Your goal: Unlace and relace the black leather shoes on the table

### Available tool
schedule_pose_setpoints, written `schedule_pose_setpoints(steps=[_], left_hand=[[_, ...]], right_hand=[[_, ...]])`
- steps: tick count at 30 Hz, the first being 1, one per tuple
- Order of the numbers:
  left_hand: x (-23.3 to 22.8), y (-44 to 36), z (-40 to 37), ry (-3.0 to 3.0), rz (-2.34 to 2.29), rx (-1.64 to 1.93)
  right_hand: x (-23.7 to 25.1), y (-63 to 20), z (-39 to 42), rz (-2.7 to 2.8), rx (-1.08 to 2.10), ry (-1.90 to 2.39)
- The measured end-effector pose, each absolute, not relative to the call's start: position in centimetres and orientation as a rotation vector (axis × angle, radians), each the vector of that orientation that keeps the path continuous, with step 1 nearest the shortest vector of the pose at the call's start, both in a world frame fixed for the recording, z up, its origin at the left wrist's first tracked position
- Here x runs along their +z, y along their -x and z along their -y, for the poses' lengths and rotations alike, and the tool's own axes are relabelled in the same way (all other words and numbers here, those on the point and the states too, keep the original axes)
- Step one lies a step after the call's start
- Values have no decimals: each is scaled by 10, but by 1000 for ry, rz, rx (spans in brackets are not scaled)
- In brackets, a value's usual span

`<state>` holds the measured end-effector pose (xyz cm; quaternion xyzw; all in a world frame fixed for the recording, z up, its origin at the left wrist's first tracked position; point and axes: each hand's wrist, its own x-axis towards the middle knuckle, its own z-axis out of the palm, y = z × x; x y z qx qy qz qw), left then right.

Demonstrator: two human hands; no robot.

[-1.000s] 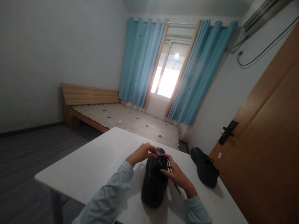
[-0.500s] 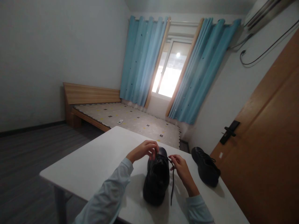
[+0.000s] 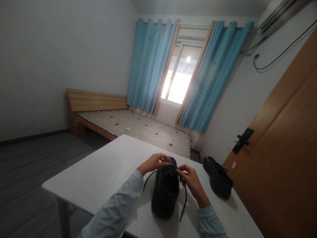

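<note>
A black shoe [image 3: 165, 195] stands on the white table [image 3: 106, 172], its toe pointing away from me and its heel toward me. My left hand [image 3: 156, 162] reaches over the upper left of the shoe, fingers bent and pinched at the laces near the toe. At the right side of the lacing, my right hand [image 3: 188, 177] pinches a black shoelace [image 3: 184, 206], whose loose end hangs down onto the table. Another lace end [image 3: 147, 180] droops out on the left below my left hand. The fingertips partly hide the lacing.
A second black shoe [image 3: 219, 178] lies at the table's right edge, by the brown door [image 3: 279, 158]. Beyond the table is a bed with a bare patterned mattress [image 3: 138, 125] and a white remote [image 3: 127, 130] on it. Blue curtains [image 3: 151, 66] flank the window.
My left hand has shifted slightly right over the laces, and a lace end now hangs out on the left. My right hand has moved a little inward to the shoe.
</note>
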<state>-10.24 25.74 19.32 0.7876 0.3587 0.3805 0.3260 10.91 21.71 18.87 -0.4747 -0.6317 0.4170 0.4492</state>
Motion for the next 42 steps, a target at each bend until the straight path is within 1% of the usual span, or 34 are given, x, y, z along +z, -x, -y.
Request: schedule_pose_setpoints(steps=[9, 19, 21, 32, 38, 42], left_hand=[[198, 102, -247, -2246, -859, 799], [191, 102, -251, -2242, -845, 768], [192, 102, -250, -2232, -854, 760], [192, 103, -250, -2224, -827, 769], [191, 104, -251, -2206, -848, 748], [191, 104, -251, -2208, -843, 763]], right_hand=[[182, -107, -229, 1665, 977, 1171], [191, -100, -230, 1768, 632, 1168], [193, -98, -232, 1745, 621, 1154], [198, -97, -225, 1503, 1154, 1003], [199, -106, -224, 1369, 1269, 856], [198, -109, -224, 1315, 1261, 814]])
